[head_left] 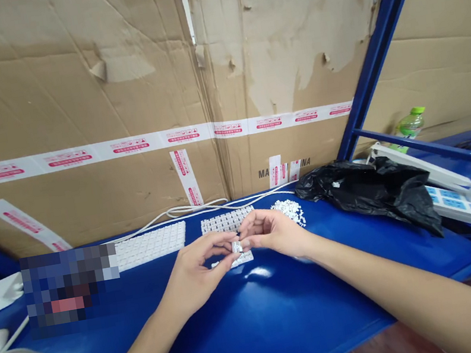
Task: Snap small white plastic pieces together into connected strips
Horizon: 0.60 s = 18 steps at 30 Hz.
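Between my two hands is a small white block-like piece, too small to name. My left hand pinches it from the left with thumb and fingertips. From the right, the closed fingertips of my right hand meet at the same piece. Just below and behind the hands lies a short row of white pieces, partly covered by my fingers. Behind them sits a grid of small white pieces with dark marks. A heap of tiny white parts lies beyond my right hand.
A white panel of gridded pieces lies at left on the blue table. To the right are a black plastic bag, a power strip and a green-capped bottle. Cardboard stands behind; white cables run along its foot.
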Tool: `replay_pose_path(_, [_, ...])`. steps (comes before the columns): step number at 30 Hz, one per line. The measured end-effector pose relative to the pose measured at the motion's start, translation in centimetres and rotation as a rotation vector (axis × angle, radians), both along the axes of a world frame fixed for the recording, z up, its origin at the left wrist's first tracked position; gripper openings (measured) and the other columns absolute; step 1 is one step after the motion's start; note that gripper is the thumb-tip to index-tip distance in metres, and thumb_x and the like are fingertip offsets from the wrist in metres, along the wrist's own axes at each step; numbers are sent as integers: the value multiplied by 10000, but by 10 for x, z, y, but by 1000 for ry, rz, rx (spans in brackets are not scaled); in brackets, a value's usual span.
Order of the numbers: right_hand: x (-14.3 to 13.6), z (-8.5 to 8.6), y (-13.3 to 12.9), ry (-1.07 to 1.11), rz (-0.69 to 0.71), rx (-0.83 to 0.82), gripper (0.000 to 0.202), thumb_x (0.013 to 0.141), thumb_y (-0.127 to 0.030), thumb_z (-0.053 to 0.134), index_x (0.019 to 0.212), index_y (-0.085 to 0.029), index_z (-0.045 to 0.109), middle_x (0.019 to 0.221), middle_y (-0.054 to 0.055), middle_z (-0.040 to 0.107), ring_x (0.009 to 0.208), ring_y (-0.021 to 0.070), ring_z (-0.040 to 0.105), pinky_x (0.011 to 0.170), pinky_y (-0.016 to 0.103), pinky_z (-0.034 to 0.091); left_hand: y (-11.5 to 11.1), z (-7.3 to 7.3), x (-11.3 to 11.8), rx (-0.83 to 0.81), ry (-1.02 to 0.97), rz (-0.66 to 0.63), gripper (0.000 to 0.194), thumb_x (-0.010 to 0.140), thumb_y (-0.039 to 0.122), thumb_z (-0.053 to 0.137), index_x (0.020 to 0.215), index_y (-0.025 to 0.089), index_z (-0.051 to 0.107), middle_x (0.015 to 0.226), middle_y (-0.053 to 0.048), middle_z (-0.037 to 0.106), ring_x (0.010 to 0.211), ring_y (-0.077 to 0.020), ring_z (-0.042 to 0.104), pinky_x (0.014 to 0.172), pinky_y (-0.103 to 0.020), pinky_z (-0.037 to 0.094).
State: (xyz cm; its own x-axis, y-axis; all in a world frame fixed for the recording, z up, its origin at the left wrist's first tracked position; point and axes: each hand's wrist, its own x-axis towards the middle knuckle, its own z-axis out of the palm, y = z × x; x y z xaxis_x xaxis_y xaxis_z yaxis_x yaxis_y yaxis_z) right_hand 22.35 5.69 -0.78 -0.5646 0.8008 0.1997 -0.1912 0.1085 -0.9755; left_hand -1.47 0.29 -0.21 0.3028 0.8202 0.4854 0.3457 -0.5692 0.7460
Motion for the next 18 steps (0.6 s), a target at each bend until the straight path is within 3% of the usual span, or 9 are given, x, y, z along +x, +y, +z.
replay_pose_path(2, [8,2,10,-48,-87,91,369,856,-449,918,1050,-209,715,904,30,785,784,180,752,725,331,638,-1,0,0,26,28,17,246,971,286,792,1214,253,793,1116,-54,839,925,-221,839,897,-379,727])
replay_pose_path(4, [22,4,23,-141,-297,280,287,934,-454,826,1053,-219,714,916,37,771,744,176,705,651,313,589,-1,1,-1,43,42,39,248,974,292,786,1219,253,786,1121,-55,836,926,-219,835,899,-380,727])
replay_pose_path(6, [40,6,35,-350,-536,538,139,979,-350,760,1019,-220,731,982,58,785,850,202,711,769,344,583,-2,1,-1,38,33,52,247,975,302,779,1217,250,777,1125,-52,829,915,-214,836,882,-369,733])
replay_pose_path(7, [49,8,40,-476,-587,645,74,988,-290,732,996,-217,734,994,64,791,885,220,714,831,370,578,-2,1,-1,32,24,55,247,976,305,776,1216,248,772,1130,-52,824,910,-210,837,873,-363,736])
replay_pose_path(9, [64,9,48,-694,-589,769,40,966,-182,713,959,-207,743,1016,73,809,943,248,722,906,398,560,-2,1,-1,23,14,53,251,977,305,769,1221,246,765,1152,-52,808,910,-202,834,877,-359,739])
replay_pose_path(12, [78,8,53,-923,-507,826,114,949,-118,703,955,-208,772,989,68,822,988,273,710,904,390,559,-2,1,-1,27,12,45,263,980,291,758,1239,246,758,1167,-54,787,923,-192,824,903,-365,736])
replay_pose_path(18, [81,-3,59,-1062,-462,898,197,978,-114,682,1050,-218,833,1031,86,826,1056,292,701,965,400,573,-2,1,0,41,14,47,268,984,300,744,1246,246,750,1153,-63,781,903,-194,811,860,-371,746])
